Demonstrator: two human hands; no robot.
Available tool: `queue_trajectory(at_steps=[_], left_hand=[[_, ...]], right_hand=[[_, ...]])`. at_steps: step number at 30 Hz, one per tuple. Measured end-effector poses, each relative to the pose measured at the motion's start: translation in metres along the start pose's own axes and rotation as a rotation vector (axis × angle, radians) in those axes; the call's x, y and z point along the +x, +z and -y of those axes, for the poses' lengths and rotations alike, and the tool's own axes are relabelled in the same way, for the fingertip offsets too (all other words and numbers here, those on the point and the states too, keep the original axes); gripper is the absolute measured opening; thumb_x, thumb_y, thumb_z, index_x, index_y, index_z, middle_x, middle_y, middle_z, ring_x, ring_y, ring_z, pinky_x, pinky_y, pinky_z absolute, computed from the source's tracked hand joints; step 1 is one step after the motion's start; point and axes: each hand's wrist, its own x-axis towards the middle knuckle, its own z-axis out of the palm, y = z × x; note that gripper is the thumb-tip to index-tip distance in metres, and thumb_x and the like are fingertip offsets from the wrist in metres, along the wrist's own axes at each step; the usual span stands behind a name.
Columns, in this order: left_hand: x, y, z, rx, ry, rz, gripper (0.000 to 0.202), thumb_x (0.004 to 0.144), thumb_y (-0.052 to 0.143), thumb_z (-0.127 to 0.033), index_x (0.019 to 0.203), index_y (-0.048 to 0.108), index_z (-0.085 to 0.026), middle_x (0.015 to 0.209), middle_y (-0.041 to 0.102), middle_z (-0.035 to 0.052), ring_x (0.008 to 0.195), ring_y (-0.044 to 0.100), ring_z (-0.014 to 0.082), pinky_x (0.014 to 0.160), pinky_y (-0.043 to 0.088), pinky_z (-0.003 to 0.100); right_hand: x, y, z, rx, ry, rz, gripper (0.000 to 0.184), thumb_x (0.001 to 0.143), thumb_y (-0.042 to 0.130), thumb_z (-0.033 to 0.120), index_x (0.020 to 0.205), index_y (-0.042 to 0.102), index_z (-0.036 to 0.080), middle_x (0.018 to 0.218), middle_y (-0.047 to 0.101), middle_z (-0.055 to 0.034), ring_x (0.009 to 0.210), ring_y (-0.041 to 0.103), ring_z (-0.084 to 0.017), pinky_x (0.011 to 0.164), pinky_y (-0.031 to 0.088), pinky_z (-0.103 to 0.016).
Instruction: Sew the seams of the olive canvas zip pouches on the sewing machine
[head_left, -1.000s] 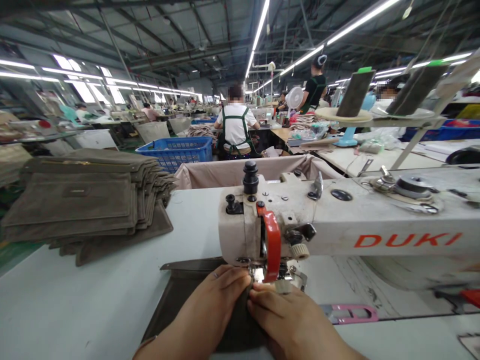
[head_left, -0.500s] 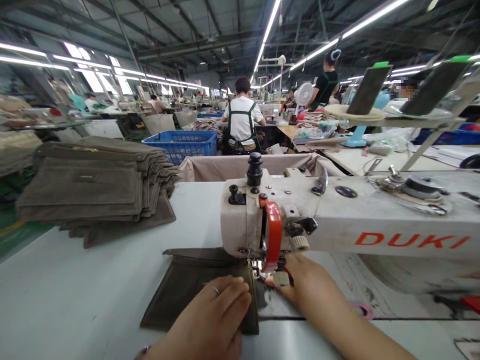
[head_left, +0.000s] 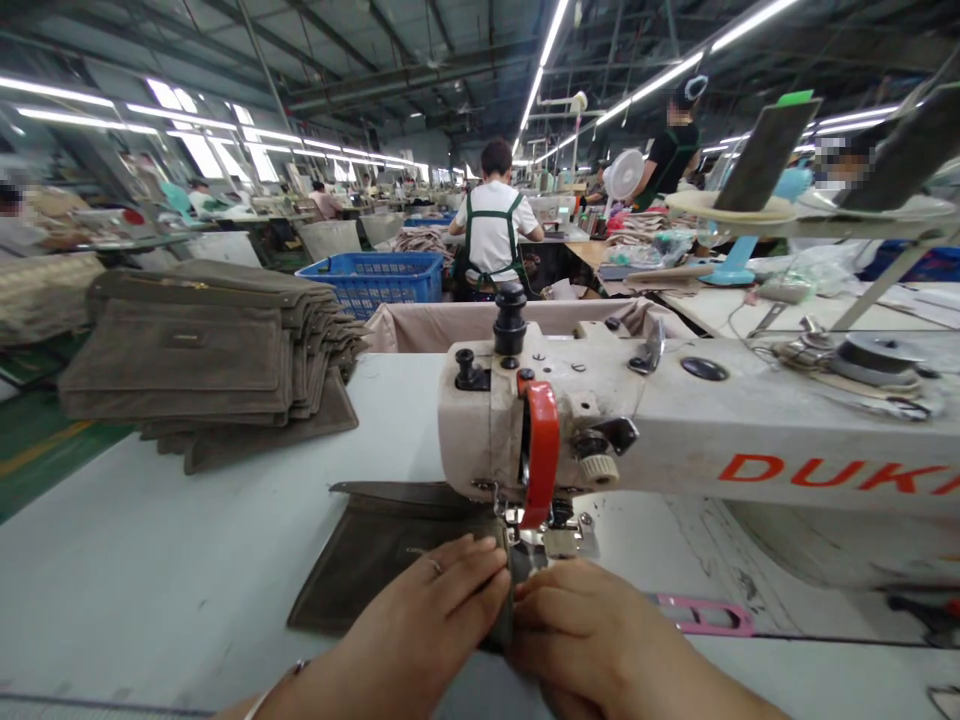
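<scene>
A dark olive-brown fabric pouch piece [head_left: 360, 565] lies flat on the sewing table under the head of the sewing machine [head_left: 480, 430]. Its right edge runs below the presser foot [head_left: 514, 518]. My left hand [head_left: 442, 610] rests on top of the piece, fingers stretched out close together, with a ring on one finger. At the right edge, just in front of the presser foot, my right hand [head_left: 577, 630] has its fingers curled in against the fabric; the fingertips are partly hidden. A red guard [head_left: 541, 455] hangs in front of the needle area.
A tall stack of similar fabric pieces [head_left: 180, 350] sits at the left of the table. Right of my hand lies a pink-handled tool [head_left: 712, 615]. Behind the machine are a cloth-lined bin [head_left: 420, 325], a blue basket [head_left: 382, 275] and a co-worker seated facing away [head_left: 493, 220].
My right hand has come back from beside the presser foot to the fabric's near right edge, uncovering the metal guide and the pink-handled tool. My left hand stays on the piece. The view has shifted slightly.
</scene>
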Motion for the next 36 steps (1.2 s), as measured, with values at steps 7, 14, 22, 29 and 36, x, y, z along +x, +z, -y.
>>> queue_trajectory(at_steps=[7,14,22,29,36], left_hand=[[0.005,-0.013,-0.005,0.113,0.094,0.152,0.046,0.088,0.048,-0.009,0.134,0.050,-0.004,0.139,0.055,0.0166,0.130,0.050,0.0275,0.111,0.042,0.040],[0.011,-0.015,0.005,0.062,0.088,0.157,0.041,0.093,0.051,-0.013,0.133,0.050,-0.008,0.137,0.058,0.0107,0.129,0.049,0.0218,0.115,0.036,0.034],[0.019,-0.011,0.019,0.055,0.109,0.111,0.042,0.090,0.049,-0.004,0.132,0.048,-0.005,0.133,0.058,0.0136,0.128,0.049,0.0242,0.113,0.039,0.037],[0.009,-0.008,0.019,0.023,0.163,-0.049,0.028,0.095,0.046,-0.004,0.121,0.056,-0.006,0.119,0.066,0.0128,0.113,0.060,0.0209,0.107,0.046,0.036],[0.008,-0.013,0.018,-0.027,0.180,-0.108,0.026,0.100,0.037,-0.006,0.116,0.058,-0.010,0.119,0.067,0.0084,0.113,0.061,0.0174,0.108,0.045,0.033]], right_hand=[[-0.006,0.008,-0.004,-0.099,-0.025,-0.011,0.021,0.100,0.048,0.026,0.096,0.069,0.023,0.082,0.068,-0.0021,0.089,0.063,-0.017,0.080,0.053,-0.030],[-0.004,0.007,-0.003,-0.122,0.009,-0.010,0.021,0.100,0.047,0.021,0.104,0.067,0.022,0.087,0.069,-0.0029,0.091,0.063,-0.017,0.082,0.053,-0.031],[0.003,0.011,-0.004,-0.179,0.073,0.003,0.024,0.092,0.049,0.013,0.108,0.065,0.020,0.092,0.069,-0.0060,0.090,0.064,-0.019,0.078,0.055,-0.031],[0.006,-0.002,0.001,-0.116,0.133,0.007,0.033,0.089,0.046,0.009,0.116,0.063,0.021,0.100,0.069,-0.0069,0.100,0.063,-0.020,0.087,0.052,-0.035],[0.003,-0.017,0.006,-0.058,0.182,0.007,0.025,0.090,0.047,0.007,0.103,0.065,0.018,0.102,0.069,-0.0055,0.096,0.061,-0.019,0.089,0.049,-0.037]])
